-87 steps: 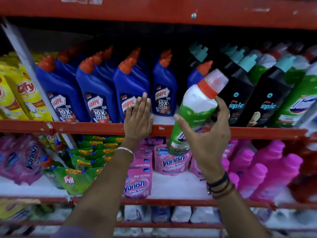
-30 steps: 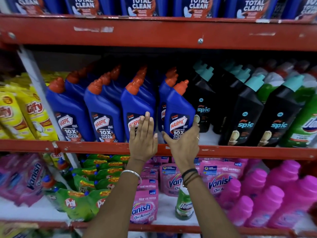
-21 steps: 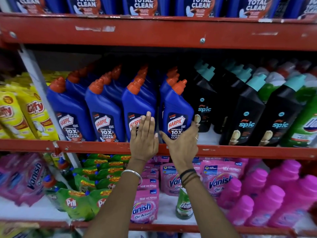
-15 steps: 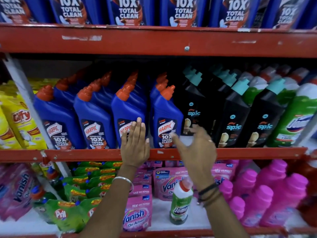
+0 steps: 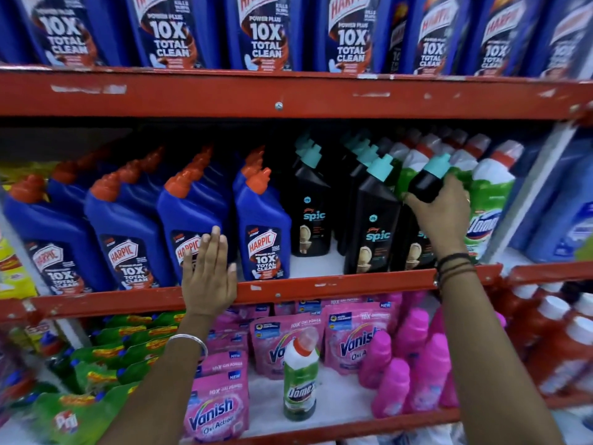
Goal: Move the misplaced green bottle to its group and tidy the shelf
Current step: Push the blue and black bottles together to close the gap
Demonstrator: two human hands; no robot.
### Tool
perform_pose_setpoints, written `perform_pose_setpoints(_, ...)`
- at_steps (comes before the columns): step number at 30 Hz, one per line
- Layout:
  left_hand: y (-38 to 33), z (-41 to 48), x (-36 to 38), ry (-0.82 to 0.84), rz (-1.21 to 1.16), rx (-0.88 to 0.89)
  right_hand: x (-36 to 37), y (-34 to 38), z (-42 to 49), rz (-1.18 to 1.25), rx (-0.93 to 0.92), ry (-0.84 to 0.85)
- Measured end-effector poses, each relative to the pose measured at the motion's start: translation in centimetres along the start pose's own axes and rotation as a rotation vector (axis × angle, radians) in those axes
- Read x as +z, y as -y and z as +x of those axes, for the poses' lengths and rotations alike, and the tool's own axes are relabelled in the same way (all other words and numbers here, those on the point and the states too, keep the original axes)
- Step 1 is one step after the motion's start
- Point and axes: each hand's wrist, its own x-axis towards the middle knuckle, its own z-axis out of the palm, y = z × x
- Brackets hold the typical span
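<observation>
Centrally, on the lower shelf [image 5: 321,425], the green bottle [image 5: 300,377] labelled Domex is standing upright and alone, with pink Vanish pouches [image 5: 221,409] lying just beside it on the left and behind it, and pink bottles [image 5: 414,374] being kept to its right. It is being touched by neither hand. Its group, the green Domex bottles [image 5: 489,200] with white shoulders and red collars, is being held at the right end of the middle shelf [image 5: 321,289], one level higher.

The right hand [image 5: 441,210] is being closed around the neck of a black Spic bottle [image 5: 423,191] with a teal cap, standing at the front of the row directly beside the green group; the grip is wrapped on that bottle, with fingers hidden behind it. More black Spic bottles [image 5: 313,213] are being kept upright to its left, with a bare gap of shelf between them.

The left hand [image 5: 208,271] is being laid flat and open, fingers extended together, against the label of a blue Harpic bottle [image 5: 189,226], with its heel at the red shelf edge; nothing is being gripped. Further blue Harpic bottles [image 5: 263,232] with orange caps are being stored in rows on both sides, and larger ones are being shown on the top shelf [image 5: 288,91]. Green Pril pouches [image 5: 80,415] are filling the lower left.
</observation>
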Motion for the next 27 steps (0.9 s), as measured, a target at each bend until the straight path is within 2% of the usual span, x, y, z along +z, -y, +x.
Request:
perform_pose_setpoints(5, 0.0, 0.1, -0.1, -0.009, 0.011, 0.003, -2.2, 0.1, -1.9, 0.021, 0.067, -0.084)
perform_pose_setpoints(12, -0.1, 0.0, -0.1, 0.016, -0.013, -0.004, -6.7, 4.5, -5.9, -0.006, -0.012, -0.260)
perform_pose_setpoints(17, 0.0, 0.1, 0.0, 0.024, 0.001, -0.003, -8.1, 9.4, -6.2, 0.053, -0.113, -0.109)
perform_pose_setpoints(21, -0.1, 0.1, 0.0, 0.012, -0.020, -0.009, -5.0, 12.1, -7.0, 0.090, -0.125, 0.000)
perform_pose_setpoints(27, 0.0, 0.0, 0.0, 0.019, -0.025, -0.006, 0.4, 13.8, -7.8, 0.133, -0.125, 0.037)
